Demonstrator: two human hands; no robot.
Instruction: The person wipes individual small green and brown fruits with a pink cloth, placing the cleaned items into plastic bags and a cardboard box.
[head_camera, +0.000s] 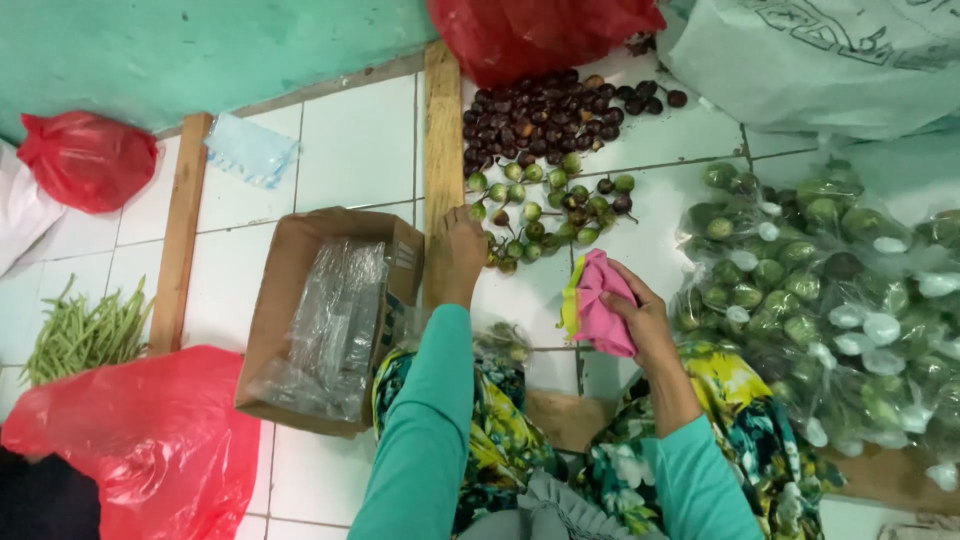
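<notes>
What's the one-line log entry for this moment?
left hand: on small green eggplants | right hand: holds pink cloth | cardboard box at left

bright, even light with soft shadows, glare on clear plastic, slight motion blur throughout.

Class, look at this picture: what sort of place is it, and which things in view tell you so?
Probably a market stall or a produce-sorting spot on a tiled floor. Loose green fruits and dark fruits lie in heaps, many clear bags of green produce are stacked together, and green beans lie beside red plastic bags.
</notes>
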